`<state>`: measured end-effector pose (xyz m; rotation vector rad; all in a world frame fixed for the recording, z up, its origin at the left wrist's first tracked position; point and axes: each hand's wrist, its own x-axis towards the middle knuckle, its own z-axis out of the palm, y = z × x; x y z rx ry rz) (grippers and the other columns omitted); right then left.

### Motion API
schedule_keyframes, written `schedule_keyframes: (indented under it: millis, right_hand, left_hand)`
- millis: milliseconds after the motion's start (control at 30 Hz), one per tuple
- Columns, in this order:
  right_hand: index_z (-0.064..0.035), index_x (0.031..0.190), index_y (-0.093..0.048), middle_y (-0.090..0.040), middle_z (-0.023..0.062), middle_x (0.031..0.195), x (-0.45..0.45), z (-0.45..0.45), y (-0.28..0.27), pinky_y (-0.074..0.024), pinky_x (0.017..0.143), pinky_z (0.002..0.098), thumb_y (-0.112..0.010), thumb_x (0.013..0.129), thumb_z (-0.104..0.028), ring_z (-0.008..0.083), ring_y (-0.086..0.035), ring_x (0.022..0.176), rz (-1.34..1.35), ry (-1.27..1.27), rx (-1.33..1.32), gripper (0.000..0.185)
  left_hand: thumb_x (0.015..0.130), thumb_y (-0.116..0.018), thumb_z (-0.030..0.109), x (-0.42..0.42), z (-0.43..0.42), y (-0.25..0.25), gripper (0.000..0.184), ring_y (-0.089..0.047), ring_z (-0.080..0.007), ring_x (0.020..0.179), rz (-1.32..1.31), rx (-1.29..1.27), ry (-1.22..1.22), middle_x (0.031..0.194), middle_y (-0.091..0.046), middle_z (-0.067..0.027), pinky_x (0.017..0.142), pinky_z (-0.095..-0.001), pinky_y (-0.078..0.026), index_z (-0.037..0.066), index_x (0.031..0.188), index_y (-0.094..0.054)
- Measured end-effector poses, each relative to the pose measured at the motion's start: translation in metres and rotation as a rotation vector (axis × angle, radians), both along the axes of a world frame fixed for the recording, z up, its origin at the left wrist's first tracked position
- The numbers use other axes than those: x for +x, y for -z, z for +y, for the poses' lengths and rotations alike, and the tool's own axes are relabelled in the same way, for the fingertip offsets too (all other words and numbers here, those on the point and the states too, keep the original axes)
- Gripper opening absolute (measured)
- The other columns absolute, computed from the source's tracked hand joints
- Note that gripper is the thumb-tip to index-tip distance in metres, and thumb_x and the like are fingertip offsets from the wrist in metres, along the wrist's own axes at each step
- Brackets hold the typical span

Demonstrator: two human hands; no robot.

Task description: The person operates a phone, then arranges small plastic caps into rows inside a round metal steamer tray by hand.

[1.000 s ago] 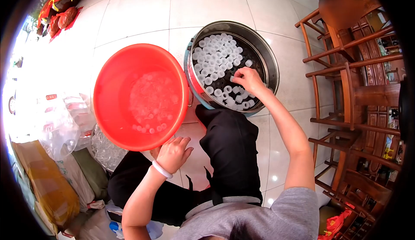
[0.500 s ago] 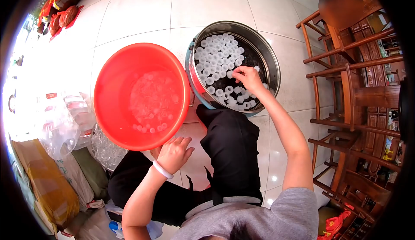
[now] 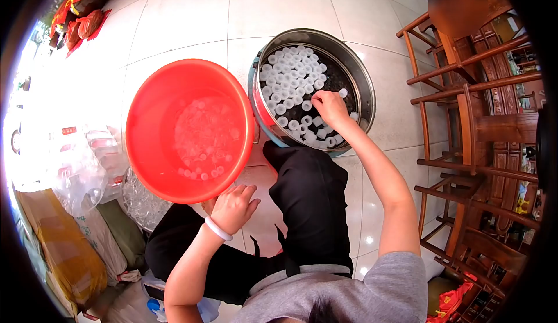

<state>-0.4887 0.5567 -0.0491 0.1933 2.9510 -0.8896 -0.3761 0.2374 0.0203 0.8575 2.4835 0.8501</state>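
A round metal steamer tray [image 3: 361,70] holds many small white translucent cups [image 3: 290,70], packed mostly on its left side. Over its middle is my right hand [image 3: 330,106], fingers pinched together beside one of the cups; whether anything sits between the fingertips is too small to tell. Left of the tray stands a red basin [image 3: 152,131] with more translucent pieces in clear liquid at its bottom. My left hand [image 3: 233,208] rests just below the basin's lower rim, fingers apart and holding nothing, with a white bangle on the wrist.
Wooden chairs [image 3: 465,119] line the right side. Clear plastic bags [image 3: 75,172] and a taped brown package [image 3: 64,244] lie at the left, near a bowl of clear plastic pieces [image 3: 142,201]. Jars with red cloth [image 3: 90,23] stand at the upper left.
My right hand has shifted slightly left over the tray. A cup that was at its fingertips now stands on the tray just left of the hand. My left hand has stayed in place.
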Motion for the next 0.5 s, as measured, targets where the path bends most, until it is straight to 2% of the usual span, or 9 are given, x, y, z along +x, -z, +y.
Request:
schedule_keyframes:
  millis: [167, 267, 367, 433, 500]
  right_hand:
    - [-0.0026, 0.078, -0.063, -0.063, 0.0157, 0.074, 0.0003, 0.0016, 0.0001, -0.048, 0.066, 0.0416, -0.058, 0.077, -0.014, 0.0336, -0.061, 0.072, 0.084, 0.075, 0.047, 0.013]
    - [-0.0005, 0.082, -0.062, -0.063, 0.0159, 0.073, 0.0033, 0.0023, 0.0002, -0.0481, 0.066, 0.0406, -0.06, 0.077, -0.013, 0.0334, -0.061, 0.072, 0.05, 0.11, -0.104, 0.014]
    - [0.0027, 0.086, -0.059, -0.064, 0.0153, 0.071, 0.003, -0.0011, 0.0032, -0.0494, 0.06, 0.0364, -0.061, 0.076, -0.01, 0.0285, -0.063, 0.064, 0.005, 0.074, -0.149, 0.016]
    - [0.0048, 0.089, -0.057, -0.063, 0.0111, 0.072, 0.0012, -0.0057, 0.0001, -0.0477, 0.049, 0.0264, -0.062, 0.077, -0.006, 0.0151, -0.061, 0.052, -0.012, 0.158, -0.358, 0.017]
    - [0.0044, 0.089, -0.057, -0.063, 0.0106, 0.072, -0.0006, -0.0024, 0.0027, -0.0475, 0.049, 0.026, -0.061, 0.076, -0.005, 0.0144, -0.061, 0.052, 0.031, 0.151, -0.361, 0.016]
  left_hand:
    - [0.077, -0.061, 0.017, 0.0, -0.0008, -0.0004, 0.026, -0.057, -0.0331, 0.073, -0.004, -0.007, 0.001, 0.079, -0.058, -0.0149, 0.066, -0.0395, -0.046, 0.0, 0.096, -0.057]
    - [0.077, -0.061, 0.017, 0.0002, 0.0002, -0.0011, 0.026, -0.057, -0.0332, 0.073, -0.006, -0.004, 0.0, 0.079, -0.058, -0.0149, 0.066, -0.0395, -0.046, 0.0, 0.096, -0.057]
    - [0.077, -0.061, 0.017, -0.0005, 0.0014, -0.002, 0.026, -0.057, -0.0332, 0.073, 0.002, 0.016, 0.007, 0.079, -0.058, -0.0149, 0.065, -0.0396, -0.046, 0.0, 0.096, -0.057]
    - [0.077, -0.061, 0.016, 0.0001, 0.0008, -0.0007, 0.026, -0.057, -0.0334, 0.073, -0.003, 0.005, 0.004, 0.08, -0.058, -0.0151, 0.066, -0.0396, -0.046, 0.0, 0.096, -0.057]
    - [0.077, -0.061, 0.016, 0.0002, -0.0001, 0.0, 0.026, -0.057, -0.0335, 0.073, -0.009, 0.003, 0.001, 0.08, -0.058, -0.0151, 0.066, -0.0396, -0.046, 0.0, 0.097, -0.057]
